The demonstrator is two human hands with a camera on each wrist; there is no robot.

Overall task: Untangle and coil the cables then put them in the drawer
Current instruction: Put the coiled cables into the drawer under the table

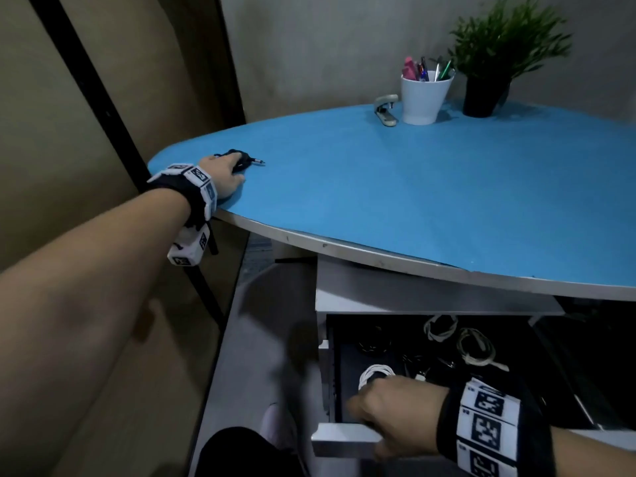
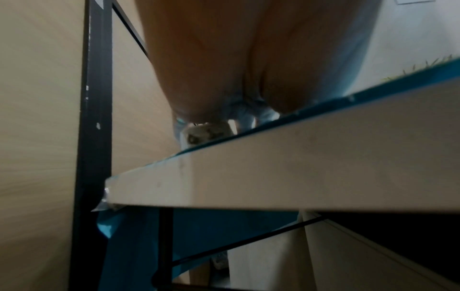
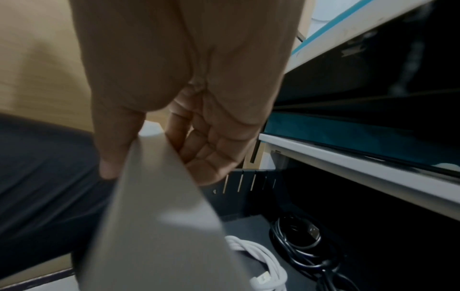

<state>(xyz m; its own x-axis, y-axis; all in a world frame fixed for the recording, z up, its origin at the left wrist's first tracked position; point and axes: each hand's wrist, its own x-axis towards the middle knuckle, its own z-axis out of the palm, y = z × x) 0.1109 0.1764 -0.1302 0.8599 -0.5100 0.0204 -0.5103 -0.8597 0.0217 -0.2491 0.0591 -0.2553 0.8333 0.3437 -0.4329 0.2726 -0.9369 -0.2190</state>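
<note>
Head view shows most of the job looks done: three white coiled cables (image 1: 476, 346) and some black coiled cables (image 3: 302, 239) already lie inside the open dark metal drawer (image 1: 335, 373) under the table. One thin black cable with a shiny metal plug (image 1: 247, 160) is on the smooth blue table (image 1: 413, 187), near its left edge. The left hand (image 1: 225, 175) lies on that cable with its fingers bent over it, so it seems to be grabbing it, but the fingertips are hidden and I cannot tell how tight the hold is. The right hand (image 3: 189, 110) pinches the flat, hard, pale grey drawer front (image 3: 159, 216), thumb on the outside and fingers inside, keeping the drawer open. I think the step now is to fetch the last cable. Next it needs lifting off the table, winding into a neat ring if it is loose, and dropping into a free spot in the drawer. Far back stand a white cup of pens (image 1: 425, 98), a grey stapler (image 1: 386, 110) and a green plant in a black pot (image 1: 488, 77).
</note>
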